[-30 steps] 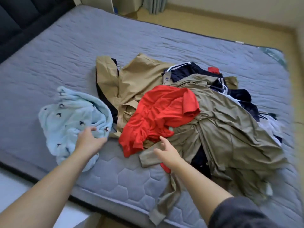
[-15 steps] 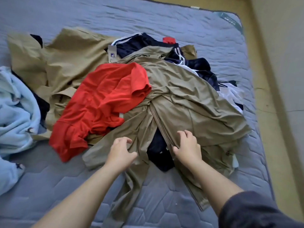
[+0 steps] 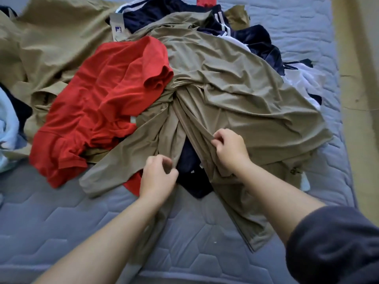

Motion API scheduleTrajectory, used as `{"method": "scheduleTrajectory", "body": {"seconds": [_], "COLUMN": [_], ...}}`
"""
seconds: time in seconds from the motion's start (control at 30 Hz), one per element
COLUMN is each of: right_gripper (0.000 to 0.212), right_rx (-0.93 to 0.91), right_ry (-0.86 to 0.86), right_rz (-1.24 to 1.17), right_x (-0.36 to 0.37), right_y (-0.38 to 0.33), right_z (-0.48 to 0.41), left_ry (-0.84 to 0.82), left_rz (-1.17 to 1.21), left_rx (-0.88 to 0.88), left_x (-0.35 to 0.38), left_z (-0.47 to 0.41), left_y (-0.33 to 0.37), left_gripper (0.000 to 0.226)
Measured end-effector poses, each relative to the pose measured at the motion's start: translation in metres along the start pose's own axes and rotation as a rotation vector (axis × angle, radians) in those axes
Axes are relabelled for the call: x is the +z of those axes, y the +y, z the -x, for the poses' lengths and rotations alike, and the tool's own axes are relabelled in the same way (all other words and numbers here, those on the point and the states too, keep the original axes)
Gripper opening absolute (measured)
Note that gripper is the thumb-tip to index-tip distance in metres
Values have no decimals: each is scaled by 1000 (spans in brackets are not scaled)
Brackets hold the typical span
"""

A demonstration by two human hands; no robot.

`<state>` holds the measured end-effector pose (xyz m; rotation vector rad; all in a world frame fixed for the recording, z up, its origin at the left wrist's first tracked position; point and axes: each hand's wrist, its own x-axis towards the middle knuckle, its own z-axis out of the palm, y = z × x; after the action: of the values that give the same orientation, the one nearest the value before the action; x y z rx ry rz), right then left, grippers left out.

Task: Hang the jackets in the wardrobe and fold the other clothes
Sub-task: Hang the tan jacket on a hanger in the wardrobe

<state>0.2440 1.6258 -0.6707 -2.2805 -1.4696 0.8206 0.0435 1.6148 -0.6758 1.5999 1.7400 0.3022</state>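
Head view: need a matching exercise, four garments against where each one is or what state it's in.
Things:
1. red T-shirt
2. olive jacket
3. light blue garment
4. navy striped garment

Place or state:
A. held at its open front by the left hand and right hand
B. at the picture's left edge
C. far side of the pile, white stripes showing
D. crumpled, picture-left of both hands

Pairs: 1-D, 2-A, 3-B, 4-C

Olive-khaki jacket (image 3: 235, 89), red shirt (image 3: 106, 103), navy garment with white stripes (image 3: 221, 21), pale blue cloth (image 3: 7, 124), grey quilted mattress (image 3: 61, 222)
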Motion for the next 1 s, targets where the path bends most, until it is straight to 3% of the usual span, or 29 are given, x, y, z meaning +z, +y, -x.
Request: {"method": "scheduleTrajectory", "body": {"seconds": [0.07,0.2,0.27,0.33,0.43,0.53,0.63,0.7,0.77,0.83,0.9,1.0], "right_gripper": [9,9,18,19,5,11,14,30,57,73,55,21], "right_rx": [-79,-264,-305,-317,-285,-148,-82,-55,-23,6,-16,-26], "right_ry": [-142,-504,-674,-754,-687,-478,-274,-179,-144,-199,-280,-343], "right_rz": [-49,29,113,146,133,86,91,31,-129,-157,20,271], "right_x": [-5,-12,-11,-10,-13,-24,-34,-35,-32,-22,-7,11], "right_y": [7,17,20,21,25,32,30,15,-11,-32,-43,-43], "right_z": [16,50,65,78,88,84,70,62,54,45,40,49], "left_ry": [31,-144,-58,10,-9,-183,-408,-562,-612,-570,-535,-384], "left_rz": [149,710,721,585,87,-356,-674,-763,-681,-409,-105,393], "left_rx": [-54,-428,-407,-374,-256,-43,153,255,275,152,-33,-393], "left_x": [4,20,28,26,12,-5,-12,-11,-10,-10,-10,-11], "left_z": [-12,-41,-49,-47,-28,4,36,54,64,61,51,34], "left_y": [25,81,91,89,62,28,2,-6,-11,-14,-16,-16], "left_gripper": [18,59,48,38,28,3,13,22,20,23,29,18]}}
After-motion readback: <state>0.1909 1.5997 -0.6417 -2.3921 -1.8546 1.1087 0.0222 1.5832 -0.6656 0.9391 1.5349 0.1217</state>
